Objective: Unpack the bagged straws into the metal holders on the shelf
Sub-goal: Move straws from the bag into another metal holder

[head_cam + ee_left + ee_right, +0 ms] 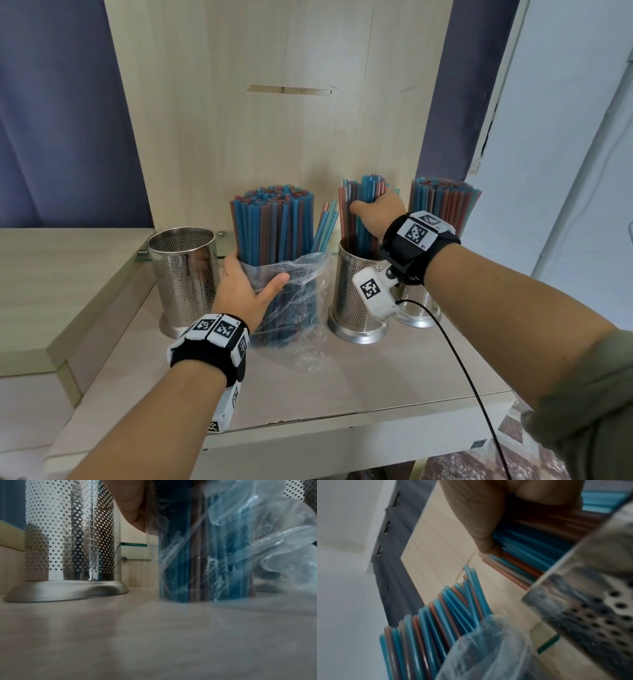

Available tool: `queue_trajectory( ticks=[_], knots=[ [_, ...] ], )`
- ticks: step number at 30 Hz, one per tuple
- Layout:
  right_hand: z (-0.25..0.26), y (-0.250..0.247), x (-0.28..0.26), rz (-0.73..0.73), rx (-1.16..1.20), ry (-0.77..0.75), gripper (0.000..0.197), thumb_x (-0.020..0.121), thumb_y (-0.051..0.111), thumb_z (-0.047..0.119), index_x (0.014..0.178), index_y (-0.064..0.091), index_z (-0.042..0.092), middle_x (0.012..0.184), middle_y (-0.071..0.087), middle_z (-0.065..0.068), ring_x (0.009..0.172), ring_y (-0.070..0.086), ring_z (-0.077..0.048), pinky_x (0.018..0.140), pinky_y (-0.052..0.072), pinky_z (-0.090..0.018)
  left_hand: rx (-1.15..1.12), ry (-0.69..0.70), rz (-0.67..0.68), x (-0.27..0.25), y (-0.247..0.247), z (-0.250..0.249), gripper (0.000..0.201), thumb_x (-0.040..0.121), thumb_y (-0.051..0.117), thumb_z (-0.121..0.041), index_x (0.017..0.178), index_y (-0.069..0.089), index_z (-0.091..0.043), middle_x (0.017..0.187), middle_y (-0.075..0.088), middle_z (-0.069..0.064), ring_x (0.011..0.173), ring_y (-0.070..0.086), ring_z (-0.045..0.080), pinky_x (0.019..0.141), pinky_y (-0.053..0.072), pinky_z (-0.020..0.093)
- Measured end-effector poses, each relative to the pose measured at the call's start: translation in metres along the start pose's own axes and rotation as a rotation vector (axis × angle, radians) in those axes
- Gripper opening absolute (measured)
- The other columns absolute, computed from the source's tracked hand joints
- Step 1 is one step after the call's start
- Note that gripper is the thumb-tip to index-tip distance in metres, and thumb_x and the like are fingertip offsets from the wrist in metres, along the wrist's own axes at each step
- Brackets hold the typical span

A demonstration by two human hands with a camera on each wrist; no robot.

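A clear plastic bag (301, 308) stands upright on the shelf, packed with blue and red straws (274, 226). My left hand (246, 284) grips it around the middle, thumb in front. My right hand (376, 212) holds a bundle of straws (359, 202) whose lower ends sit inside the middle perforated metal holder (356, 305). In the right wrist view my thumb (481, 520) presses against those straws (530, 550) above the holder rim (573, 566). An empty holder (185, 270) stands to the left of the bag, also seen in the left wrist view (72, 540) beside the bag (214, 554).
A third holder (421, 301) full of straws (442, 202) stands at the back right, behind my right wrist. A raised ledge (51, 291) borders the shelf (342, 383) on the left. A wooden back panel (274, 120) rises behind. A black cable (462, 363) trails from my right wrist.
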State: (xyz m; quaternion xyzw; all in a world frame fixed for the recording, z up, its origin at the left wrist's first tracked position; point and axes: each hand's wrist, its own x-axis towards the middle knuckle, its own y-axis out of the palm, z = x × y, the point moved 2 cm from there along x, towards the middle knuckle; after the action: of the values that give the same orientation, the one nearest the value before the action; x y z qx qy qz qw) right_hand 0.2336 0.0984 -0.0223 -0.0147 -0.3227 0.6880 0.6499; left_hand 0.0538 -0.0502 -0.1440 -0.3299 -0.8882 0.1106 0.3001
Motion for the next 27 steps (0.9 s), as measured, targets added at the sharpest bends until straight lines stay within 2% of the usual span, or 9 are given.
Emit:
queue_trajectory(
  ticks=[3, 5, 7, 9, 15, 18, 21, 24, 27],
  knots=[
    [-0.004, 0.0, 0.0, 0.038, -0.091, 0.042, 0.03, 0.086, 0.066, 0.027, 0.1, 0.065, 0.001, 0.08, 0.061, -0.008, 0.067, 0.058, -0.022, 0.057, 0.05, -0.031, 0.006, -0.002, 0.0, 0.0, 0.0, 0.0, 0.091, 0.075, 0.074, -0.05, 0.141, 0.03, -0.004, 0.135, 0.051, 0.013, 0.122, 0.053, 0.029, 0.1, 0.044, 0.037],
    [-0.002, -0.001, -0.001, 0.071, -0.119, 0.094, 0.039, 0.085, 0.069, 0.035, 0.106, 0.06, 0.004, 0.086, 0.062, -0.007, 0.072, 0.06, -0.023, 0.064, 0.052, -0.034, 0.012, -0.003, 0.001, 0.0, -0.001, 0.0, 0.092, 0.075, 0.073, -0.051, 0.141, 0.03, -0.004, 0.135, 0.051, 0.013, 0.122, 0.053, 0.029, 0.1, 0.044, 0.037],
    [0.001, -0.004, -0.002, 0.075, -0.132, 0.142, 0.064, 0.083, 0.073, 0.04, 0.126, 0.043, 0.004, 0.099, 0.058, -0.007, 0.084, 0.06, -0.025, 0.074, 0.054, -0.037, 0.024, -0.004, 0.004, 0.0, -0.001, 0.0, 0.092, 0.075, 0.072, -0.052, 0.14, 0.029, -0.004, 0.135, 0.051, 0.013, 0.122, 0.052, 0.03, 0.1, 0.045, 0.037],
    [0.005, -0.007, -0.003, 0.049, -0.165, 0.114, 0.076, 0.082, 0.075, 0.037, 0.134, 0.031, 0.004, 0.105, 0.052, -0.009, 0.091, 0.057, -0.027, 0.077, 0.051, -0.037, 0.027, -0.004, 0.007, 0.0, -0.001, 0.0, 0.093, 0.075, 0.072, -0.052, 0.141, 0.029, -0.004, 0.135, 0.05, 0.014, 0.122, 0.052, 0.031, 0.101, 0.044, 0.038],
    [0.024, -0.02, -0.006, -0.063, -0.13, -0.157, 0.067, 0.081, 0.077, 0.025, 0.13, 0.034, 0.011, 0.115, 0.048, -0.01, 0.092, 0.051, -0.021, 0.072, 0.041, -0.03, 0.034, -0.002, 0.015, 0.001, 0.0, 0.002, 0.099, 0.072, 0.07, -0.058, 0.143, 0.027, -0.003, 0.138, 0.049, 0.015, 0.125, 0.05, 0.031, 0.103, 0.044, 0.04],
    [0.033, -0.024, -0.009, -0.075, -0.17, -0.262, 0.056, 0.087, 0.068, 0.025, 0.132, 0.036, 0.014, 0.122, 0.042, -0.011, 0.099, 0.053, -0.024, 0.081, 0.048, -0.035, 0.031, -0.011, 0.032, 0.001, 0.0, 0.003, 0.107, 0.065, 0.063, -0.067, 0.143, 0.026, -0.004, 0.139, 0.048, 0.015, 0.125, 0.05, 0.031, 0.104, 0.045, 0.043],
    [0.038, -0.031, -0.02, -0.101, -0.291, -0.407, 0.041, 0.093, 0.052, 0.013, 0.132, 0.04, 0.013, 0.125, 0.041, -0.017, 0.109, 0.048, -0.032, 0.091, 0.043, -0.04, 0.031, -0.023, 0.035, 0.001, 0.0, 0.003, 0.108, 0.066, 0.064, -0.067, 0.144, 0.025, -0.004, 0.139, 0.047, 0.015, 0.126, 0.05, 0.031, 0.103, 0.045, 0.043],
    [0.034, -0.04, -0.037, -0.076, -0.31, -0.482, 0.037, 0.093, 0.042, 0.002, 0.127, 0.047, 0.013, 0.118, 0.044, -0.017, 0.106, 0.046, -0.03, 0.086, 0.042, -0.039, 0.043, -0.025, 0.033, 0.002, -0.001, 0.004, 0.107, 0.064, 0.063, -0.069, 0.141, 0.027, -0.003, 0.138, 0.049, 0.016, 0.124, 0.051, 0.033, 0.101, 0.047, 0.046],
    [0.026, -0.041, -0.057, 0.009, -0.114, -0.447, 0.025, 0.094, 0.041, 0.0, 0.111, 0.052, 0.014, 0.095, 0.055, -0.009, 0.086, 0.056, -0.023, 0.072, 0.046, -0.032, 0.075, -0.025, 0.029, 0.002, 0.0, 0.004, 0.104, 0.067, 0.063, -0.068, 0.139, 0.029, -0.001, 0.135, 0.05, 0.019, 0.122, 0.052, 0.035, 0.099, 0.048, 0.047]
  ],
)
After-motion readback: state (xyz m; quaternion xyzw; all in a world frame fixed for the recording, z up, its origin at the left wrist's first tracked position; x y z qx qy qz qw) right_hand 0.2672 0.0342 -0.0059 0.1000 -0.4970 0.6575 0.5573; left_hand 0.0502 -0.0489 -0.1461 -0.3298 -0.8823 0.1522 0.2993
